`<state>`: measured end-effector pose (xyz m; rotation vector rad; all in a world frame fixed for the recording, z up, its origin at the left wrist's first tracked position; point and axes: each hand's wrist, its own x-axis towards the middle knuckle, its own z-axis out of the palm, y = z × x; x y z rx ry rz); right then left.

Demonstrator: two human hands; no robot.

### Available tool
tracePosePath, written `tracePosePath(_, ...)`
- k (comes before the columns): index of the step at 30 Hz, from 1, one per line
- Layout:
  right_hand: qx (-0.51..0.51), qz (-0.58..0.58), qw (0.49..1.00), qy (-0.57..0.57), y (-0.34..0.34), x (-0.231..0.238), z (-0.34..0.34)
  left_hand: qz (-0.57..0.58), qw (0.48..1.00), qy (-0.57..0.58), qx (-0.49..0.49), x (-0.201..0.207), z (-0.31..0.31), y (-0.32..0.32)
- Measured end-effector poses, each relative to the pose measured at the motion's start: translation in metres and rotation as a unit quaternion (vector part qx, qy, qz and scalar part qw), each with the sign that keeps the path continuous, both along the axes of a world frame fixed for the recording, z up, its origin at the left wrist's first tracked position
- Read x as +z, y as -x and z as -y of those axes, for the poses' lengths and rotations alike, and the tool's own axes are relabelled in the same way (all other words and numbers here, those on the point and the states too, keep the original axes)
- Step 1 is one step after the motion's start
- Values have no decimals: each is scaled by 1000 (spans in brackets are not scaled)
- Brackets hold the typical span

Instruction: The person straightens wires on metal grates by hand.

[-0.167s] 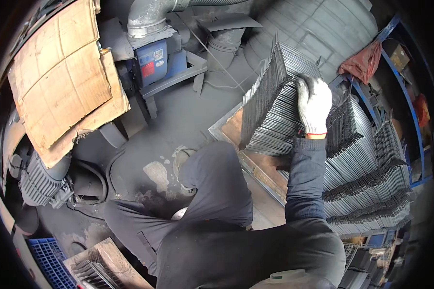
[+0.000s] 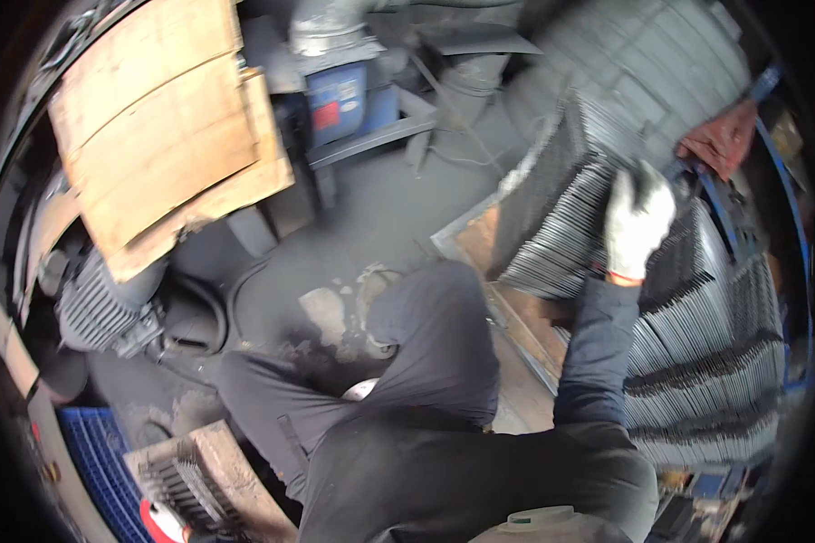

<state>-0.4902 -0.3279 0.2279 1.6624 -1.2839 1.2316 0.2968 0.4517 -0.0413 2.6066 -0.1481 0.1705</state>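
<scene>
The right hand (image 2: 637, 222), in a white knit glove, grips a bundle of thin grey metal strips (image 2: 561, 213).

1. You have a wooden tray (image 2: 516, 312) on the grey floor (image 2: 371, 226) carrying stacked rows of thin metal strips (image 2: 706, 362).
2. On that floor also lie a blue crate (image 2: 95, 452) and an electric motor (image 2: 100, 312).

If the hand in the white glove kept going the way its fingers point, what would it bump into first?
The right hand already rests on a tilted stack of metal plates. Its fingers point up and away, so it would probably slide along the stack's top edge; beyond that, depth is unclear.
</scene>
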Motion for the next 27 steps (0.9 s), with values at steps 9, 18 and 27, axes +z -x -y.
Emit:
tracePosePath(9, 146, 144, 977, 51, -65, -62, -54, 91, 986, -126, 61, 34, 59, 72)
tracePosePath(18, 337, 94, 936, -33, -156, -91, -98, 51, 997, -19, 50, 126, 124, 123)
tracePosePath(27, 637, 266, 567, -449, -287, -103, -190, 209, 963, 27, -166, 237, 291, 209)
